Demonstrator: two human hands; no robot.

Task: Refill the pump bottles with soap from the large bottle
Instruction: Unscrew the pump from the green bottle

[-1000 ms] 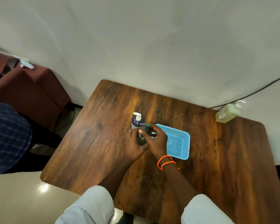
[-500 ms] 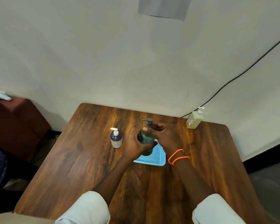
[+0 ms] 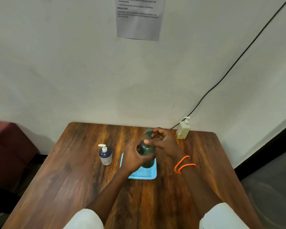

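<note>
- Since half a second earlier, framing shifted: table (image 3: 82,179) sat lower in view, more wall (image 3: 73,71) and a printed sheet (image 3: 139,19) showed up top. Hands and bottles kept roughly the same layout on the table.
- Table: wooden, butted against the wall, cable (image 3: 238,58) running down the wall to its far right corner.
- Tray (image 3: 144,175): blue mesh, centre of table, nearest edge exposed, rest hidden behind hands and bottle.
- Green bottle (image 3: 147,150): dark pump bottle, upright, long axis vertical, standing on or just above the tray; contact was hidden.
- Left hand (image 3: 134,158): wrapped around the green bottle's body from the left, gripping it.
- Right hand (image 3: 163,142): curled at the bottle's neck and pump (image 3: 148,131), fingers closed around the collar, thumb across the front. Looked like a twist grip to unscrew the pump; whether it was loose, I couldn't tell.
- Key relation: pump sat straight above the left-hand grip, on the vertical axis, so the right hand, already on it, was the one to turn and lift straight up.
- Yellow bottle (image 3: 182,129): far right by the wall, well apart from both hands, nearer the right. Probably the soap source, though not clearly larger from here.
- Blue bottle (image 3: 105,155): small, white pump on, left of the tray, near the left hand, untouched.
</note>
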